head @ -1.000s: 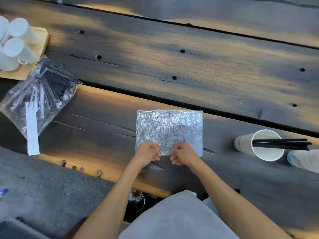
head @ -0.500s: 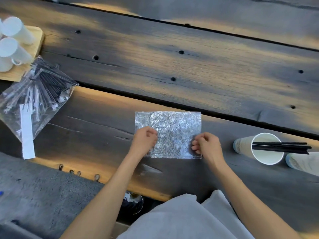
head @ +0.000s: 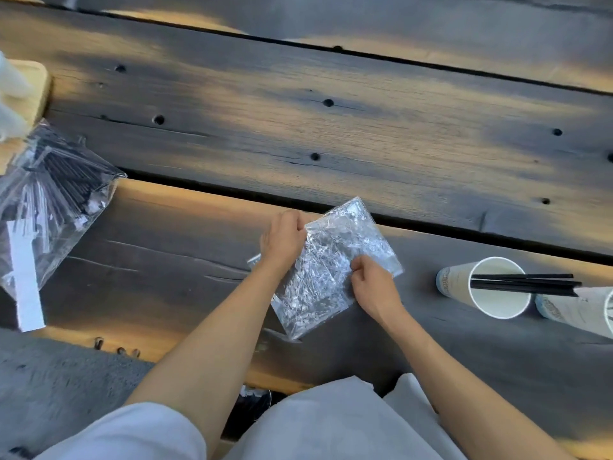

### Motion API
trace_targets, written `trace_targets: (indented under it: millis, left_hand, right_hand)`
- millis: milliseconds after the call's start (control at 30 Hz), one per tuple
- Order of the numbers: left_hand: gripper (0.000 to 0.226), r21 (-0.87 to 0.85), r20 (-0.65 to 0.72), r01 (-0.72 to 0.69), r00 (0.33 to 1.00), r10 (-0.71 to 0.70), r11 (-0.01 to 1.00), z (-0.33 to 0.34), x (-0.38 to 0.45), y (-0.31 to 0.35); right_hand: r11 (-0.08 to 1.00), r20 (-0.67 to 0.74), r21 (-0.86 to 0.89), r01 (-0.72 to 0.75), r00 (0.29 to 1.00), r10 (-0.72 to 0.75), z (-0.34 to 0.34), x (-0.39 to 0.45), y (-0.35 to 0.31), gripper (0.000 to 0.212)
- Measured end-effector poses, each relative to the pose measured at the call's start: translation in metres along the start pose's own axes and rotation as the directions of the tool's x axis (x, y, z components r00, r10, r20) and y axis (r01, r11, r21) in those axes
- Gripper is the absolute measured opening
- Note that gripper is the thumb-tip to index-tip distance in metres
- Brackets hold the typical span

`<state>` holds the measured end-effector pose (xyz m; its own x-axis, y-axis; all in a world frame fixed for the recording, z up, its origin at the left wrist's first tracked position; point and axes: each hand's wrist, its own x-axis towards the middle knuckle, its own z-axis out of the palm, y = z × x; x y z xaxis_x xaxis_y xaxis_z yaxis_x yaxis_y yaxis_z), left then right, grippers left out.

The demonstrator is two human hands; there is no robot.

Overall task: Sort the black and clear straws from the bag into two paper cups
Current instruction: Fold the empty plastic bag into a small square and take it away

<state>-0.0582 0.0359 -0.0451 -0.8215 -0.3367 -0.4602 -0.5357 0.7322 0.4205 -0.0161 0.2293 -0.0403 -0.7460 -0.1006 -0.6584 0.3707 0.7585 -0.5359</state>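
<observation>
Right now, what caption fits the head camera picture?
Both hands grip a crinkly silver bag; black straws wait in a paper cup.

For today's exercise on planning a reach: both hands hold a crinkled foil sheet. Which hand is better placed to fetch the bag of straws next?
Left, probably. The bag of straws lies at the left edge, on the left hand's side; the right hand would cross over.
</observation>
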Motion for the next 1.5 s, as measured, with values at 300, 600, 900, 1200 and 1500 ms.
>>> trace_targets:
  millis: [300,600,900,1200,1500]
  left_hand:
    - [0.019,0.087,0.068,0.023,0.997,-0.029,0.996,0.003,0.007,0.018]
    - [0.021,-0.262,0.193,0.205,0.969,-0.157,0.943,-0.006,0.003,0.006]
    - [0.02,-0.51,0.325,0.345,0.925,-0.195,0.788,-0.02,-0.015,-0.03]
    - [0.021,-0.575,0.299,0.323,0.938,-0.174,0.752,-0.014,-0.03,-0.05]
    - [0.009,-0.464,0.33,0.335,0.925,-0.191,0.82,-0.021,-0.028,-0.049]
  right_hand:
    - [0.866,-0.091,-0.465,0.185,0.963,-0.254,-0.034,0.015,0.019,0.029]
    - [0.922,-0.183,-0.323,0.215,0.941,-0.284,-0.044,0.021,0.036,0.037]
    - [0.72,0.011,0.651,-0.24,0.952,0.307,-0.054,0.015,0.018,0.023]
    - [0.685,0.296,0.662,-0.305,0.946,0.135,-0.049,0.025,-0.004,0.008]
    - [0.846,0.24,0.496,-0.194,0.967,0.081,-0.047,0.03,-0.004,0.009]
